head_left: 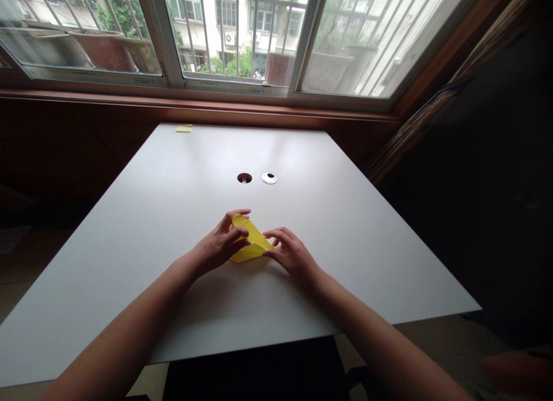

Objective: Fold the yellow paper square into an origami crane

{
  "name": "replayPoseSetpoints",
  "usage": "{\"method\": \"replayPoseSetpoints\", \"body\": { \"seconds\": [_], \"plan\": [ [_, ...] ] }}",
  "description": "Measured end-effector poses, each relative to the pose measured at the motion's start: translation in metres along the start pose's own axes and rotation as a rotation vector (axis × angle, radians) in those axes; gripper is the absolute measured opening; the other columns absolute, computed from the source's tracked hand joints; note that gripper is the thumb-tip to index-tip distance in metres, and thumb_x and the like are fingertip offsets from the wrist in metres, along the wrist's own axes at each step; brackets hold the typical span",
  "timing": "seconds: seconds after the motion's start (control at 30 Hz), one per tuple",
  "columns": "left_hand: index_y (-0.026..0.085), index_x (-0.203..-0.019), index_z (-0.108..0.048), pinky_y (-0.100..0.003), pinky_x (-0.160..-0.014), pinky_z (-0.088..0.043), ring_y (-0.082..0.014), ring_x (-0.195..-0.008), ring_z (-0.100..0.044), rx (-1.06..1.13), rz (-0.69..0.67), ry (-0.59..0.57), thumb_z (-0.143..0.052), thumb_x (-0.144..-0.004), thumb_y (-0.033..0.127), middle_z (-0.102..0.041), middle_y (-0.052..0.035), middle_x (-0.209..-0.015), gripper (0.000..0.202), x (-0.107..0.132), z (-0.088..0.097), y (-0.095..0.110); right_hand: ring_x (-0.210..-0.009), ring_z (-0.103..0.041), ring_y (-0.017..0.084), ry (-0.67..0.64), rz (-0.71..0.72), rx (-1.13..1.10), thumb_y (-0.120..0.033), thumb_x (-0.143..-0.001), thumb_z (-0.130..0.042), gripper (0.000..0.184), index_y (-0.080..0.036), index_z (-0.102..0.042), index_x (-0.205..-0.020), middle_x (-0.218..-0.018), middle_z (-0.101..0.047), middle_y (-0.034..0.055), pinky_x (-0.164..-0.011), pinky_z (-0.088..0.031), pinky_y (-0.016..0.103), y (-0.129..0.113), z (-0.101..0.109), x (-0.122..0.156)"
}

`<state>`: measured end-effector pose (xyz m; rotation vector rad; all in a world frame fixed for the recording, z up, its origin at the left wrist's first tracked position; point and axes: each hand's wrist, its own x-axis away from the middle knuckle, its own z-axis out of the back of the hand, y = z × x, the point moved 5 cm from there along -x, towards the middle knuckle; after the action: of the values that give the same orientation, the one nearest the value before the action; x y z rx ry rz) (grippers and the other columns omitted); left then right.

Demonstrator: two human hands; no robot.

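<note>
One yellow sheet of paper [256,243] is at the centre of things, bent into a tapering shape just above the near half of the table [345,228], its narrow point towards three o'clock. At nine o'clock the left hand [219,243] grips its broad end, fingers spread over and around the edge. At three o'clock the right hand [296,256] appears to pinch the point, thumb low and index finger arched above it.

It should be very light, thin and springy, easy to crease or tear, and likely to open out if let go. Best hold is a soft fingertip pinch at the edges or along a bend, without squeezing the middle.

Further out, at twelve o'clock, a round hole [244,177] is cut in the table, with a pale disc [266,181] just beside it on the three o'clock side. Near the far edge, at eleven, lie yellow slips [184,128]; beyond is the window [173,38], and at two hangs a curtain [458,78].

The paper's underside and the fingertips behind it are hidden, so I cannot tell how firmly either hand presses. Both forearms are cut off by the lower edge, and the far right is too dark to read.
</note>
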<state>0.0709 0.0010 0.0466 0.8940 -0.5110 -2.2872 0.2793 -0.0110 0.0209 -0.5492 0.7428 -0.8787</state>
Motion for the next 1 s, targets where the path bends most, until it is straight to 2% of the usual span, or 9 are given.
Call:
{"method": "replayPoseSetpoints", "body": {
  "seconds": [0.13,0.2,0.3,0.43,0.6,0.73,0.8,0.87,1.0],
  "plan": [
    [0.021,-0.099,-0.052,-0.042,-0.098,-0.055,-0.0255,-0.129,-0.052,0.046,-0.021,-0.002,-0.052,-0.098,0.02,-0.032,-0.0128,-0.147,0.001,0.0,-0.001,0.003,-0.101,-0.059,0.021,-0.011,0.121,0.044,-0.032,-0.092,-0.067,0.01,-0.027,-0.071,-0.1,-0.117,-0.061,0.0076,-0.091,-0.053,0.04,-0.005,-0.004,-0.003],
    [0.02,-0.098,-0.053,-0.042,-0.099,-0.055,-0.0262,-0.13,-0.051,0.053,-0.04,0.004,-0.052,-0.098,0.019,-0.032,-0.0133,-0.147,0.001,-0.001,0.0,0.006,-0.1,-0.057,0.021,-0.043,0.136,0.099,-0.032,-0.091,-0.068,0.008,-0.026,-0.073,-0.091,-0.116,-0.062,0.0076,-0.089,-0.053,0.041,-0.006,-0.008,-0.005],
    [0.019,-0.095,-0.055,-0.044,-0.1,-0.054,-0.0288,-0.132,-0.049,0.025,-0.06,0.005,-0.055,-0.096,0.019,-0.031,-0.0144,-0.149,0.001,-0.001,0.007,0.013,-0.1,-0.055,0.022,-0.087,0.133,0.173,-0.033,-0.089,-0.071,0.008,-0.026,-0.074,-0.088,-0.116,-0.062,0.0078,-0.089,-0.052,0.042,-0.007,-0.014,-0.007],
    [0.018,-0.09,-0.06,-0.045,-0.096,-0.056,-0.0311,-0.129,-0.05,-0.071,-0.059,-0.068,-0.062,-0.092,0.021,-0.026,-0.0137,-0.156,0.004,-0.004,0.021,0.024,-0.101,-0.054,0.022,-0.13,0.104,0.207,-0.032,-0.087,-0.073,0.006,-0.026,-0.075,-0.086,-0.119,-0.06,0.0069,-0.093,-0.051,0.044,-0.01,-0.016,-0.01],
    [0.018,-0.085,-0.066,-0.058,-0.107,-0.048,-0.0383,-0.143,-0.031,-0.301,-0.062,-0.169,-0.064,-0.09,0.022,-0.024,-0.0069,-0.161,0.006,-0.005,0.034,0.038,-0.107,-0.052,0.024,-0.162,0.118,0.239,-0.029,-0.087,-0.072,0.004,-0.026,-0.073,-0.086,-0.126,-0.056,0.0065,-0.095,-0.05,0.045,-0.02,-0.015,-0.01],
    [0.018,-0.076,-0.066,-0.05,-0.1,-0.055,-0.031,-0.135,-0.045,-0.308,-0.023,-0.207,-0.054,-0.094,0.015,-0.03,-0.0032,-0.16,0.022,0.0,0.037,0.039,-0.113,-0.051,0.026,-0.161,0.167,0.285,-0.027,-0.087,-0.071,0.004,-0.026,-0.072,-0.09,-0.133,-0.052,0.007,-0.098,-0.049,0.048,-0.025,-0.016,-0.009],
    [0.018,-0.079,-0.068,-0.047,-0.099,-0.056,-0.0281,-0.129,-0.052,-0.273,-0.016,-0.194,-0.052,-0.095,0.015,-0.03,-0.0047,-0.16,0.022,0.004,0.038,0.034,-0.109,-0.053,0.025,-0.173,0.178,0.275,-0.027,-0.086,-0.072,0.013,-0.026,-0.07,-0.098,-0.133,-0.053,0.0083,-0.097,-0.05,0.047,-0.023,-0.017,-0.008],
    [0.018,-0.083,-0.069,-0.043,-0.099,-0.057,-0.027,-0.127,-0.055,-0.231,-0.009,-0.168,-0.052,-0.095,0.016,-0.031,-0.0065,-0.16,0.022,0.008,0.038,0.027,-0.106,-0.054,0.023,-0.192,0.182,0.245,-0.028,-0.086,-0.073,0.017,-0.026,-0.069,-0.102,-0.129,-0.056,0.0086,-0.095,-0.051,0.044,-0.02,-0.018,-0.009],
    [0.018,-0.088,-0.069,-0.038,-0.097,-0.058,-0.0245,-0.124,-0.059,-0.096,0.019,-0.128,-0.05,-0.099,0.02,-0.032,-0.0075,-0.157,0.022,0.015,0.037,0.01,-0.103,-0.056,0.022,-0.182,0.177,0.197,-0.03,-0.089,-0.069,0.007,-0.027,-0.071,-0.096,-0.117,-0.063,0.0063,-0.092,-0.052,0.039,-0.014,-0.016,-0.01]
  ]
}}
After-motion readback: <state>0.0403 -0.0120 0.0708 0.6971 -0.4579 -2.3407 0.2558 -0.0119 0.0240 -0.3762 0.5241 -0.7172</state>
